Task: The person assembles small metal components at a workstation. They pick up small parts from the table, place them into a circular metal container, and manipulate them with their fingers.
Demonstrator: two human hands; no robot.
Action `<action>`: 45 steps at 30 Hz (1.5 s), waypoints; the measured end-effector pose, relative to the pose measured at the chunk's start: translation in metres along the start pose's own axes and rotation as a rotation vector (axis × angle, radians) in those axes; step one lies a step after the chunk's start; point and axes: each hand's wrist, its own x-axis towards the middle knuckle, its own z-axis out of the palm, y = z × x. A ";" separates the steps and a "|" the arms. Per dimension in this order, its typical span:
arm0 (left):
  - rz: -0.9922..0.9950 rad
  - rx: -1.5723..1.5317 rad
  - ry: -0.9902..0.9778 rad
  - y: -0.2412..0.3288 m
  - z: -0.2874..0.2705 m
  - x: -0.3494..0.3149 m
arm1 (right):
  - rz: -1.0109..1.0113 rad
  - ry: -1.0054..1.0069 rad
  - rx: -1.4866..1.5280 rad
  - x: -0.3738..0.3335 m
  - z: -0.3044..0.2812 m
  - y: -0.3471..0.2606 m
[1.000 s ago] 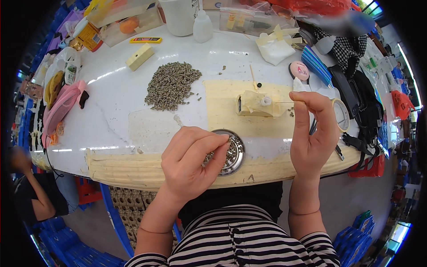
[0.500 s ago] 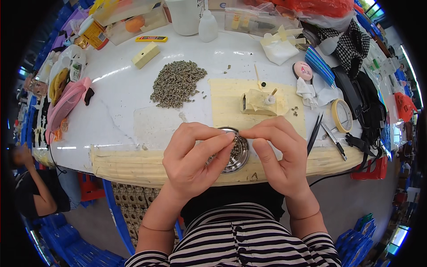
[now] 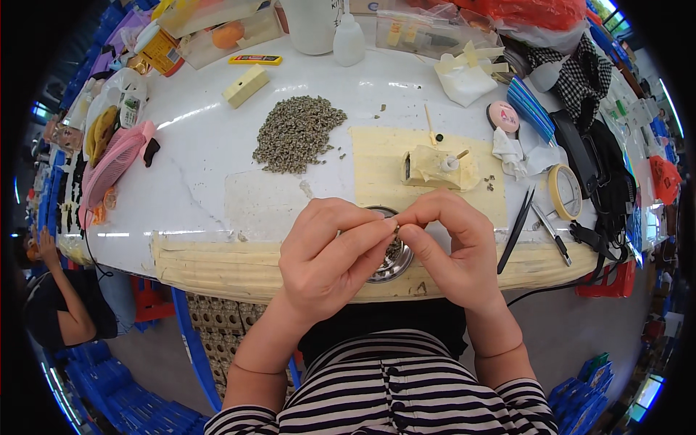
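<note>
Above a round metal dish point(image 3: 394, 272) at the table's front edge, my left hand point(image 3: 324, 261) and my right hand point(image 3: 458, 250) meet fingertip to fingertip. Both are closed in a pinch; a tiny piece seems to sit between the fingertips, too small to name. Small metal parts lie in the dish, which the fingers partly cover. Farther off to the left is a heap of small grey-brown metal parts point(image 3: 299, 135). Behind my right hand stands a tape-wrapped block point(image 3: 435, 169) with a white nozzle-like piece and a short stick on top.
Black tweezers point(image 3: 515, 232), a silver pen-like knife point(image 3: 551, 233) and a tape roll point(image 3: 565, 192) lie at the right. A pink mesh bag point(image 3: 116, 170) rests at the left, a white squeeze bottle point(image 3: 349, 41) at the back. Another person's arm point(image 3: 69, 293) shows at the far left.
My right hand's thumb and index finger have closed into a pinch and come up against my left fingertips. The whole view has shifted slightly.
</note>
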 end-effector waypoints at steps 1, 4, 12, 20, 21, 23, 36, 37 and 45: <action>0.001 -0.009 -0.007 0.000 0.000 -0.001 | 0.036 -0.009 0.047 0.000 0.000 -0.001; 0.001 -0.025 -0.022 0.000 -0.001 -0.001 | 0.107 -0.032 0.152 -0.001 -0.002 0.001; 0.008 0.067 0.000 0.000 0.003 -0.003 | -0.296 0.139 -0.350 -0.003 0.005 0.001; -0.079 0.065 0.026 0.000 0.003 -0.001 | -0.584 0.173 -0.634 -0.008 0.012 -0.002; -0.084 0.055 0.027 0.000 0.003 -0.001 | -0.573 0.168 -0.630 -0.007 0.013 -0.002; -0.092 0.030 0.028 0.000 0.001 -0.001 | -0.550 0.158 -0.623 -0.008 0.013 -0.001; -0.057 0.004 0.042 0.003 0.002 0.000 | -0.225 0.104 -0.233 -0.008 0.005 0.003; -0.060 0.003 0.041 0.003 0.002 -0.001 | -0.215 0.102 -0.220 -0.009 0.005 0.004; -0.089 0.017 0.022 0.000 0.002 -0.001 | -0.423 0.122 -0.380 -0.007 0.010 0.002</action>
